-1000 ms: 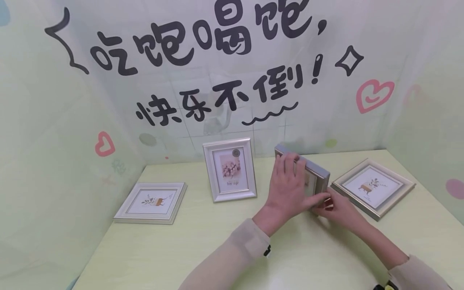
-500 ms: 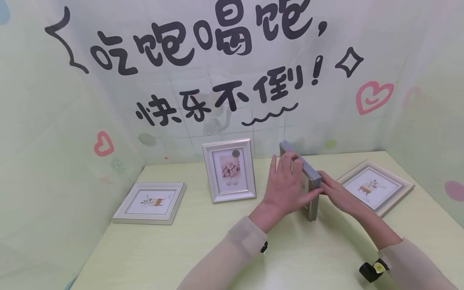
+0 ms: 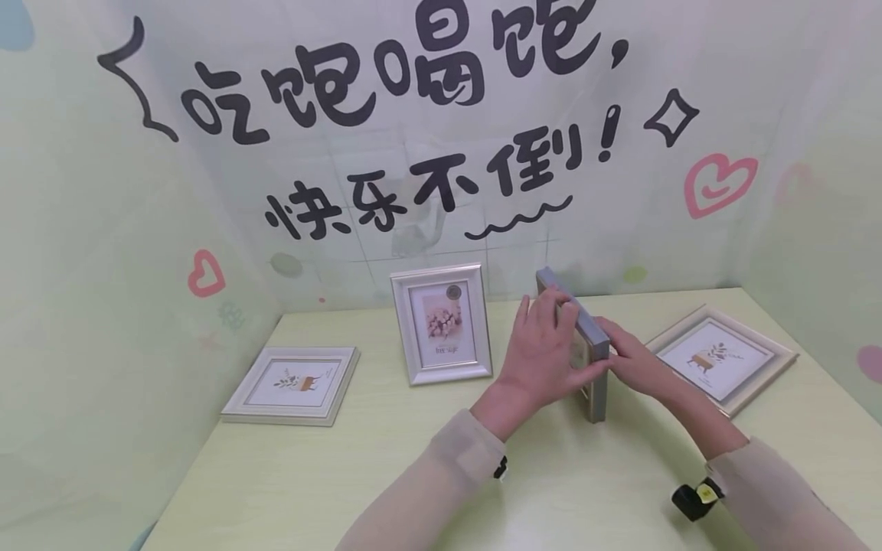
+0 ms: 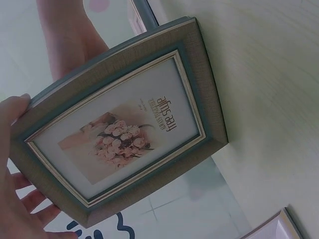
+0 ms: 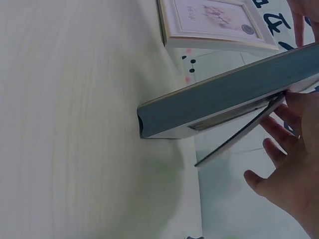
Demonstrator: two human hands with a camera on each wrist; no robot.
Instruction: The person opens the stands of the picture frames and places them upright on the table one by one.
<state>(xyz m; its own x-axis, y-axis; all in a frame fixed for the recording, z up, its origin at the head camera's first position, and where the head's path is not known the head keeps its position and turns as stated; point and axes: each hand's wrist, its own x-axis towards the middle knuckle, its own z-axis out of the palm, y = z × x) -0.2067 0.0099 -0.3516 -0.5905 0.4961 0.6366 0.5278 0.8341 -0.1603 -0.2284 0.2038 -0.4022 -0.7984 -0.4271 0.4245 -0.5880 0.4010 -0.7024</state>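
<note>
A brown-and-teal picture frame (image 4: pixel 119 119), with a flower print reading "free style", stands edge-on to the head view on the table. My left hand (image 3: pixel 537 348) grips it, fingers over its top edge and thumb along its near side edge. Behind the frame, my right hand (image 3: pixel 637 356) is at its back. The right wrist view shows the thin back stand (image 5: pixel 239 134) swung out from the frame, and my right thumb and fingers (image 5: pixel 294 129) pinching it near its upper end. The head view hides the stand.
A white picture frame (image 3: pixel 442 325) stands upright on the pale table (image 3: pixel 331 474), left of my hands. Another white frame (image 3: pixel 289 385) lies flat at the left. A champagne-coloured frame (image 3: pixel 723 360) lies at the right, partly behind my right arm. A printed curtain (image 3: pixel 358 153) encloses the back and sides.
My right hand has shifted from the frame's lower near edge to behind it. The frame has turned more edge-on to the head view, with my left hand still gripping it.
</note>
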